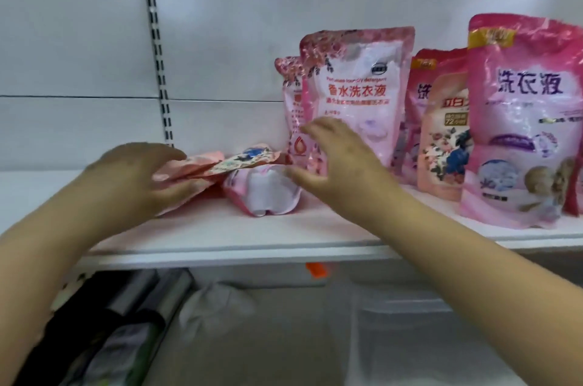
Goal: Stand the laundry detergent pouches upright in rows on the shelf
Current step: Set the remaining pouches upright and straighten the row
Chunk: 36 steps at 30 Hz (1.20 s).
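Note:
A salmon-pink floral pouch [202, 169] lies flat on the white shelf [220, 237], and my left hand [135, 179] grips its near end. Under and beside it lies a pink-and-white pouch [268, 193] on its side, bottom gusset facing me. My right hand [340, 164] hovers with fingers spread just right of that pouch, in front of an upright pink perfume-detergent pouch [356, 86]. A second matching pouch [290, 101] stands behind it. Further right stand a peach floral pouch [444, 139] and a large pink pouch [523, 120].
A slotted metal upright [156, 38] runs up the white back panel at left. The shelf's left part is bare. Below the shelf edge are dark packaged goods [126, 322], white bags [217, 306] and an orange tag [317, 269].

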{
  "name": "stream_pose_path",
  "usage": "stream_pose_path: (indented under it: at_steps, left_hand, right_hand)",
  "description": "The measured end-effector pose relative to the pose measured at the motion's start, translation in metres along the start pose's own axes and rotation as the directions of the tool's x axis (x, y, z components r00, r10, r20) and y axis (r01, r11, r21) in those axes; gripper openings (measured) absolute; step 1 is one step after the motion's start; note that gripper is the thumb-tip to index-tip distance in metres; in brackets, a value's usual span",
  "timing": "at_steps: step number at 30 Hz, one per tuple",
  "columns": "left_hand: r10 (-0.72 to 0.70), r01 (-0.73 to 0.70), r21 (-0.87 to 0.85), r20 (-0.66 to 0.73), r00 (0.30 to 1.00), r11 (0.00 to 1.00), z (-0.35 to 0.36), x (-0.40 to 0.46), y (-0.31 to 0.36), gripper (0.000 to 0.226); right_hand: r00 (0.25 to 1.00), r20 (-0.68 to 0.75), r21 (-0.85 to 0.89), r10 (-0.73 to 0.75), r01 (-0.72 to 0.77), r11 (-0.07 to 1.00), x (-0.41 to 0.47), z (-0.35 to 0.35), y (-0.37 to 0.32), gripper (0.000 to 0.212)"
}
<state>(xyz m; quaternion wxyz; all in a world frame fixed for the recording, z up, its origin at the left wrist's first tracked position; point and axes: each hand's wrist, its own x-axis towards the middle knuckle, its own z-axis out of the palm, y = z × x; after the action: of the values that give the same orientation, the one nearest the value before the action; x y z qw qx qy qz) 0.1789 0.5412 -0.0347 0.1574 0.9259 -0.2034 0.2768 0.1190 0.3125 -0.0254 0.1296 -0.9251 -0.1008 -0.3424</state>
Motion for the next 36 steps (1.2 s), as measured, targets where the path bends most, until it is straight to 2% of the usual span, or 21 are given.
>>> stream_pose_path:
  at_steps: [2, 5, 7, 10, 12, 16, 18, 21, 22, 24, 26, 27, 29, 31, 33, 36]
  left_hand:
    - [-0.005, 0.002, 0.036, 0.081, 0.997, 0.999, 0.008, -0.008, -0.007, 0.095]
    - [-0.036, 0.032, 0.029, 0.119, 0.992, 0.999, 0.015, -0.009, -0.012, 0.069]
    - [-0.04, 0.04, -0.003, 0.108, 0.993, 0.999, 0.015, -0.006, -0.017, 0.062]
    - [-0.064, 0.066, -0.017, 0.12, 0.991, 0.998, 0.018, -0.002, -0.017, 0.05]
    - [-0.067, 0.068, -0.002, 0.124, 0.99, 0.998, 0.018, -0.004, -0.018, 0.05]
    - [-0.041, 0.039, 0.02, 0.148, 0.988, 0.999, 0.019, -0.004, -0.021, 0.051]
    - [-0.029, 0.025, 0.028, 0.151, 0.988, 0.999, 0.019, -0.003, -0.022, 0.051]
    - [-0.013, 0.018, -0.021, 0.179, 0.984, 1.0, 0.016, -0.004, -0.022, 0.067]
    - [0.01, 0.005, -0.087, 0.17, 0.985, 0.996, 0.014, -0.005, -0.022, 0.08]
    - [0.136, -0.113, -0.244, 0.081, 0.987, 0.963, 0.009, -0.012, -0.016, 0.096]
    - [0.278, -0.251, -0.314, 0.044, 0.96, 0.916, 0.005, -0.023, -0.004, 0.08]
    - [0.304, -0.268, -0.317, 0.07, 0.95, 0.91, 0.004, -0.027, 0.004, 0.068]
    - [0.275, -0.22, -0.328, 0.132, 0.952, 0.919, 0.004, -0.033, 0.012, 0.057]
    - [0.231, -0.169, -0.372, 0.129, 0.964, 0.913, 0.005, -0.037, 0.014, 0.057]
    - [0.192, -0.115, -0.407, 0.152, 0.97, 0.906, 0.005, -0.037, 0.013, 0.047]
    - [0.145, -0.059, -0.359, 0.217, 0.965, 0.932, 0.008, -0.035, 0.02, 0.039]
  right_hand:
    - [0.986, 0.166, 0.01, 0.018, -0.02, 1.0, 0.018, 0.015, -0.017, 0.062]
    - [0.908, 0.408, 0.064, 0.097, -0.134, 0.989, 0.033, 0.027, -0.029, 0.054]
    - [0.875, 0.469, 0.054, 0.115, -0.158, 0.986, 0.033, 0.028, -0.029, 0.051]
    - [0.891, 0.43, 0.062, 0.148, -0.193, 0.979, 0.027, 0.023, -0.018, 0.051]
    - [0.897, 0.418, 0.114, 0.144, -0.209, 0.971, 0.019, 0.021, -0.019, 0.051]
    - [0.951, 0.307, 0.26, 0.024, -0.108, 0.96, -0.001, 0.015, -0.021, 0.045]
    - [0.975, 0.221, 0.297, 0.027, -0.093, 0.95, -0.011, 0.013, -0.022, 0.042]
    - [0.993, 0.087, 0.403, 0.083, -0.112, 0.909, -0.025, 0.009, -0.024, 0.035]
    - [0.993, 0.056, 0.426, 0.1, -0.114, 0.897, -0.029, 0.008, -0.025, 0.033]
    - [0.994, 0.011, 0.432, 0.113, -0.107, 0.896, -0.034, 0.007, -0.027, 0.03]
    - [0.994, -0.019, 0.428, 0.106, -0.088, 0.899, -0.041, 0.005, -0.031, 0.028]
    - [0.995, -0.025, 0.44, 0.098, -0.077, 0.895, -0.044, 0.002, -0.032, 0.028]
    - [0.995, -0.023, 0.487, 0.094, -0.071, 0.87, -0.052, -0.003, -0.034, 0.029]
    - [0.995, -0.038, 0.523, 0.087, -0.055, 0.85, -0.06, -0.008, -0.033, 0.03]
    - [0.996, -0.05, 0.536, 0.08, -0.04, 0.843, -0.066, -0.011, -0.028, 0.026]
    - [0.998, -0.048, 0.554, 0.042, -0.009, 0.833, -0.079, -0.015, -0.02, 0.021]
